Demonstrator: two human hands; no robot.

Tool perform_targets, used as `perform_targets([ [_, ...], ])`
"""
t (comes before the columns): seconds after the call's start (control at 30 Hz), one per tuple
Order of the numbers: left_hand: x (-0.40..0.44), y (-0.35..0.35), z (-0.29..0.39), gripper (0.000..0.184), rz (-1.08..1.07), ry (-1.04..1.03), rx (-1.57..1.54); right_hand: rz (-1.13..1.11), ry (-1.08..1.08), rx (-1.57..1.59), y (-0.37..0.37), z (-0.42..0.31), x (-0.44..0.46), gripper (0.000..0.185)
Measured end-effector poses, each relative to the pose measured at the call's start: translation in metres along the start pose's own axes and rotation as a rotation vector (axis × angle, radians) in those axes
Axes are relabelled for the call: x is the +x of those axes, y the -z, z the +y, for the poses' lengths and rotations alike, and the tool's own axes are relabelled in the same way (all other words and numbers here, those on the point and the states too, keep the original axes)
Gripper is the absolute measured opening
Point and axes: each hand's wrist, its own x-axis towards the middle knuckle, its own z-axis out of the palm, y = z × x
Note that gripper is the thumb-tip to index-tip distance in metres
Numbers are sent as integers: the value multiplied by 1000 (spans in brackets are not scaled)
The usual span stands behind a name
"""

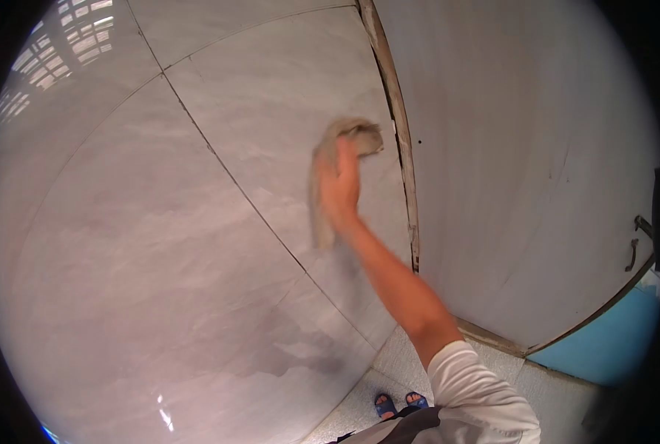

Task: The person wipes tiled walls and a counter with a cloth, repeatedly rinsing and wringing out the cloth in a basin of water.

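Observation:
My right hand (337, 185) reaches up to the tiled wall (160, 222) and is blurred by motion. It holds a beige-brown cloth (367, 138) against the glossy tiles. Part of the cloth bunches up past the fingertips, and another part hangs down beside the wrist. Most of the finger detail is smeared. The cloth lies close to the worn wooden door frame (396, 111). My left hand is outside the view.
Right of the frame is a pale grey door (522, 170) with a dark metal handle (631, 255). Beyond its edge a blue surface (603, 337) shows. My feet in blue sandals (385, 404) stand on a speckled floor (352, 399). A window reflection shines on the upper left tiles.

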Motion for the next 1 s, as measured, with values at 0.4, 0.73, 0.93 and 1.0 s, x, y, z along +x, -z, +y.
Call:
perform_targets([
  [0.4,-1,-2,-5,32,43,6,-38,-628,247,153,6,-55,-33,42],
  [0.73,2,-12,11,35,67,31,-93,-31,84,24,-12,-30,89,49],
  [0.93,1,-11,20,36,94,36,-102,-768,798,-60,-6,-81,-73,35],
  [1.0,3,-10,21,37,110,34,-107,-993,818,-110,-8,-88,-77,33],
])
